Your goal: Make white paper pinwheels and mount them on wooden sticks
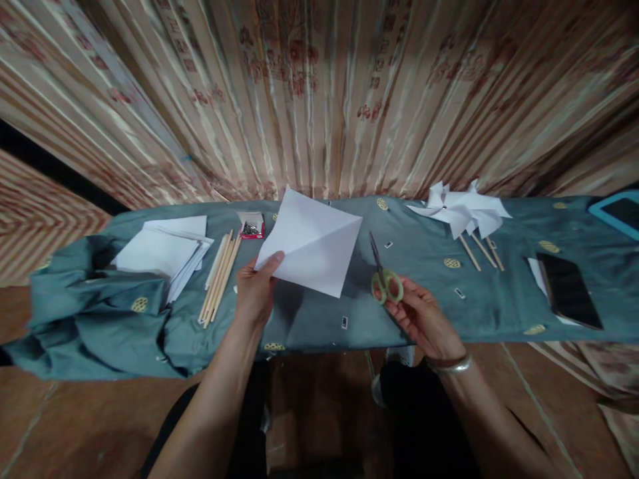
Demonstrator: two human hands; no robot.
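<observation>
Several loose white sheets [160, 251] and wooden sticks [220, 276] are sitting at the left of the teal-covered table [319, 313]. Left hand [255, 293] is pinching a creased paper square [310, 241] by its corner, holding it up above mid-table. Right hand [422, 318] is gripping green-handled scissors [383, 278], blades shut, with finished pinwheels [462, 214] lying further right.

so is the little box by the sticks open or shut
Open: the small box has its flap up, with small metal pieces showing inside, beside the wooden sticks.

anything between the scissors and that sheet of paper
Nothing visible. The right hand holds the scissors just right of the paper in the left hand, with only bare cloth between them.
</observation>
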